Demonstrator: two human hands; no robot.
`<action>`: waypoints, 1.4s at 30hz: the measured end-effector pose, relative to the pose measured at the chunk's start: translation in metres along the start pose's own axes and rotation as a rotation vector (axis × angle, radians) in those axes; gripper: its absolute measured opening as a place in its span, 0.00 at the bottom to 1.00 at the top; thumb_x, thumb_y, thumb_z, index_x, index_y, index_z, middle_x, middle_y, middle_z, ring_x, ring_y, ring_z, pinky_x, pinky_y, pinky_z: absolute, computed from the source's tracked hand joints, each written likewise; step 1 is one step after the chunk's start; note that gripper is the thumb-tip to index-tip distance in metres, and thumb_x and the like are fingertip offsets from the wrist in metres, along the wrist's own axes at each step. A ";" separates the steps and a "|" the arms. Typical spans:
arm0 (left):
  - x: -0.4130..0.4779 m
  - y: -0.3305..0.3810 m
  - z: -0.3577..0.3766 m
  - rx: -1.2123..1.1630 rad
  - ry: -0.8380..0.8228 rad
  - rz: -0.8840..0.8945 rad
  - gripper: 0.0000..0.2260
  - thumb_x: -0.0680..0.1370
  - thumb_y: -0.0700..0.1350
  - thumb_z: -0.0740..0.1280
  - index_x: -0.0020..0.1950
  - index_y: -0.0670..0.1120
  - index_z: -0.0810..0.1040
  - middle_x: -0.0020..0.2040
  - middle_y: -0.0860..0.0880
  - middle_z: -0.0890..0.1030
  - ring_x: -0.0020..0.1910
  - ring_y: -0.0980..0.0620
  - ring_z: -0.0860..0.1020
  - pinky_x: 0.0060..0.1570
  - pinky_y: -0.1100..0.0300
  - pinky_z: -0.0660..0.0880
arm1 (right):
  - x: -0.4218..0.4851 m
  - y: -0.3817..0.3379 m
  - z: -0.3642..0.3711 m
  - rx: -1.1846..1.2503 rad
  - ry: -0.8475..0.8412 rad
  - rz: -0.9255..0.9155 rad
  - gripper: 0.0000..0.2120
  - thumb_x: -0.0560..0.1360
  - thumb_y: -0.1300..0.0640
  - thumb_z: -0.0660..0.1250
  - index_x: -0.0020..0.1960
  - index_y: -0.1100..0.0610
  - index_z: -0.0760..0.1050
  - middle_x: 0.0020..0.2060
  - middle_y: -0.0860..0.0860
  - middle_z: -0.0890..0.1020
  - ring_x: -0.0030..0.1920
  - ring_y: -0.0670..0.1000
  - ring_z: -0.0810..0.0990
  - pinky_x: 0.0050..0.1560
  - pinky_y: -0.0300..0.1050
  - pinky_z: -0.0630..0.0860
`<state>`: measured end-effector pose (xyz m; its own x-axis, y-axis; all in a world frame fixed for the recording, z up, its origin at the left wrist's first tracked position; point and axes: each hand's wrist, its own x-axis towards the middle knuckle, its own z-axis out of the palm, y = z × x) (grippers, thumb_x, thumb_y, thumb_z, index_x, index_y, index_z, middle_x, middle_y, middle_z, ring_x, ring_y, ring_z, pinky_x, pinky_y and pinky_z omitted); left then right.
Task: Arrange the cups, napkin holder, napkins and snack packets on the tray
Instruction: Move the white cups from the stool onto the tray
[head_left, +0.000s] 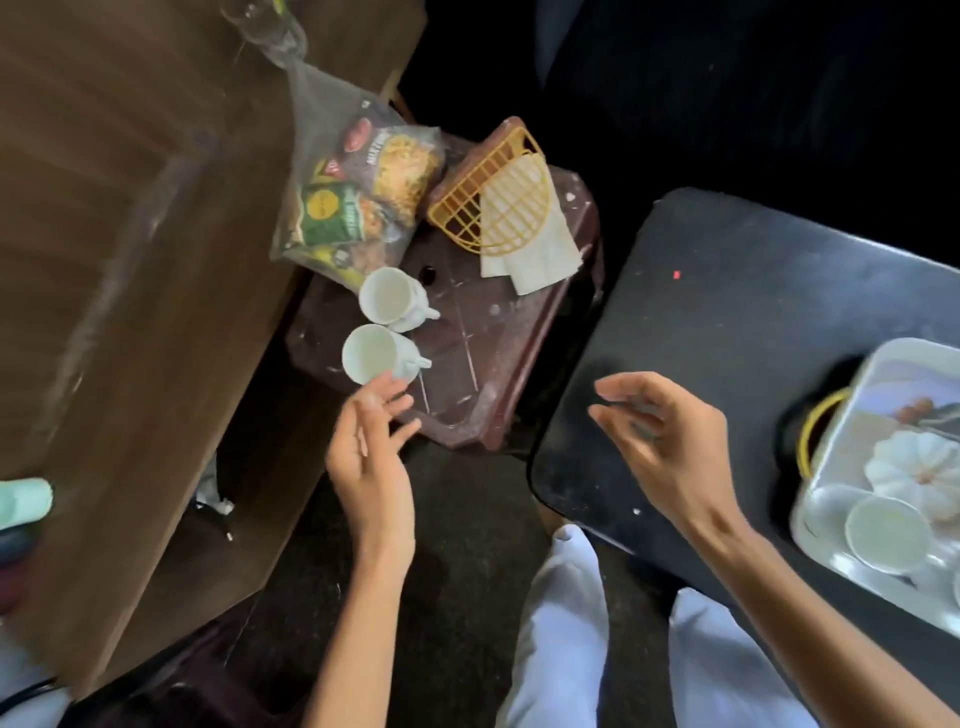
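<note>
Left grip (370, 457) empty, beside glossy round cup (370, 354)

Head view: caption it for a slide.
Left hand at the near cup on the stool; right hand open over the black table, tray alongside.

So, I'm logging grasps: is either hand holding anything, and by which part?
Nothing is held. The left hand is open, its fingers at the rim of the near cup but not curled round it. The right hand hovers empty over the black table.
</note>
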<state>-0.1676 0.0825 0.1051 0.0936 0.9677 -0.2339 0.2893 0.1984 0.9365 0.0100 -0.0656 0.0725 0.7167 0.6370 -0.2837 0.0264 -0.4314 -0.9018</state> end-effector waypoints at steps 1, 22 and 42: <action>0.014 -0.001 -0.008 -0.006 0.034 0.004 0.13 0.86 0.49 0.57 0.57 0.53 0.82 0.55 0.50 0.85 0.55 0.54 0.83 0.51 0.59 0.83 | 0.006 -0.005 0.015 -0.003 -0.021 -0.010 0.09 0.73 0.64 0.76 0.51 0.57 0.83 0.47 0.48 0.86 0.49 0.43 0.85 0.53 0.36 0.81; 0.104 -0.040 -0.022 -0.053 0.109 -0.267 0.13 0.86 0.47 0.58 0.56 0.51 0.83 0.58 0.48 0.85 0.60 0.55 0.83 0.55 0.60 0.83 | 0.067 -0.046 0.169 -0.104 -0.315 0.014 0.11 0.75 0.65 0.73 0.57 0.62 0.82 0.53 0.54 0.85 0.53 0.47 0.84 0.59 0.33 0.77; 0.003 -0.011 0.030 -0.100 0.047 -0.295 0.17 0.86 0.51 0.58 0.60 0.45 0.84 0.54 0.53 0.88 0.57 0.59 0.84 0.54 0.61 0.83 | 0.014 -0.011 0.079 0.046 -0.036 -0.002 0.06 0.75 0.60 0.74 0.51 0.55 0.85 0.43 0.43 0.86 0.45 0.41 0.85 0.46 0.33 0.80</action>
<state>-0.1419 0.0784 0.0864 -0.0257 0.8718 -0.4891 0.2020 0.4837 0.8516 -0.0356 -0.0018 0.0525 0.6910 0.6610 -0.2926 -0.0049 -0.4006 -0.9163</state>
